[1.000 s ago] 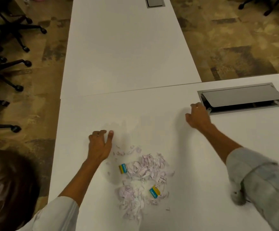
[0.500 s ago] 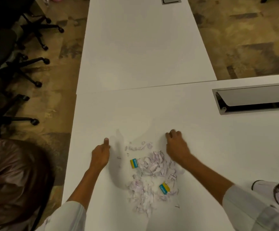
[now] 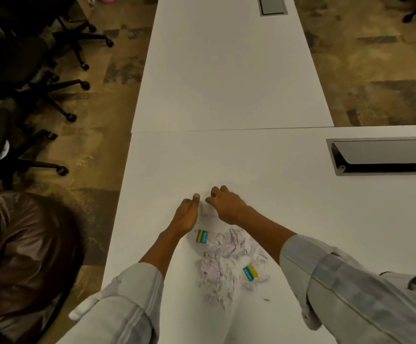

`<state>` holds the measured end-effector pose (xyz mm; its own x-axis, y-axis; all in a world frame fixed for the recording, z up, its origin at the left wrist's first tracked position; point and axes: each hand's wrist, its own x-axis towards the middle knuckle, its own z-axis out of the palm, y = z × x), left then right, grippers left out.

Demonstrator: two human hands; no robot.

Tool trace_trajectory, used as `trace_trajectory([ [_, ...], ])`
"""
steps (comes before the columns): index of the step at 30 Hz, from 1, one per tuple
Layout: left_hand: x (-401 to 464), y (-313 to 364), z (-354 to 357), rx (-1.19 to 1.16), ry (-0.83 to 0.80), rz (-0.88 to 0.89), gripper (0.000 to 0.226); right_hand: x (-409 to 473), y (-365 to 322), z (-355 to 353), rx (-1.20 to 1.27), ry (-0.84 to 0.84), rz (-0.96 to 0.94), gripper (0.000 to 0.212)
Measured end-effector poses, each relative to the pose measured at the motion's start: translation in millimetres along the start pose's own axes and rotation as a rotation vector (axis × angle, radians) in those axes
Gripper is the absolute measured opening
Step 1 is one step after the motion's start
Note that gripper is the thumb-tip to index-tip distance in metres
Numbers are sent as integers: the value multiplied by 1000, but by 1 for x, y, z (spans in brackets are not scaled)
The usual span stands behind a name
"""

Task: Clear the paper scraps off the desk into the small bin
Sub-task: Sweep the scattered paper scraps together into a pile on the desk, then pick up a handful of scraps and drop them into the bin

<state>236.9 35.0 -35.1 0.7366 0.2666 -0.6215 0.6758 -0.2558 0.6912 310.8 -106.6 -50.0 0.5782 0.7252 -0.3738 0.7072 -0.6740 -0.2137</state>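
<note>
The long white laminate desk (image 3: 226, 157) fills the view, and near its front edge lies the loose heap of pale lilac-and-white paper scraps (image 3: 224, 259), with two small blue-and-yellow printed cards (image 3: 202, 236) mixed in, one at the heap's far-left edge, one at its near right. The small bin is nowhere in view. Both hands sit just beyond the heap, nearly touching each other. The left hand (image 3: 186, 214) is loosely curled on its edge, thumb up, holding nothing. The right hand (image 3: 226, 206) arches palm down with its fingers bent to the desk, also empty. This looks like a corralling sweep: best to keep both hand edges flat on the surface and draw them toward the body slowly, so the light scraps bunch up rather than slip underneath or scatter.
</note>
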Motion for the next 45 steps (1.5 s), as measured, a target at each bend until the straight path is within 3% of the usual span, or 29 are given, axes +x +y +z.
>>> trace_trajectory([
  [3, -16, -12, 15, 33, -32, 20, 58, -18, -11, 13, -63, -6, -55, 39],
  [8, -47, -32, 27, 8, -109, 90, 53, -68, -1, 23, -80, -102, -153, 45],
  [12, -62, -49, 12, 13, 121, 233, 32, -100, 26, 18, 226, 90, 48, 51],
  [14, -64, -59, -1, 163, 180, 239, 45, -113, 46, 17, 298, 152, 217, 47],
  [17, -66, -71, -14, 416, 62, 81, 93, -127, 64, 26, 311, 63, 389, 47],
  [19, -71, -74, -12, 530, -21, 43, 112, -132, 57, 34, 372, 31, 427, 48],
  [26, -94, -75, 16, 436, -132, 156, 118, -142, -3, 53, 652, 105, 337, 54],
  [29, -102, -76, 13, 544, -33, 212, 134, -150, -4, 52, 691, 191, 415, 81],
  [33, -105, -77, 22, 703, -97, 199, 144, -149, -16, 50, 498, 20, 353, 114],
  [37, -101, -75, 46, 760, -131, 224, 114, -130, -49, 58, 408, -52, 283, 108],
  [41, -109, -79, 66, 578, 21, 292, 53, -124, -73, 77, 352, 70, 335, 55],
  [43, -112, -83, 70, 500, 63, 308, 37, -125, -77, 84, 343, 133, 322, 36],
  [45, -114, -85, 71, 450, 83, 308, 29, -128, -75, 86, 361, 178, 288, 30],
])
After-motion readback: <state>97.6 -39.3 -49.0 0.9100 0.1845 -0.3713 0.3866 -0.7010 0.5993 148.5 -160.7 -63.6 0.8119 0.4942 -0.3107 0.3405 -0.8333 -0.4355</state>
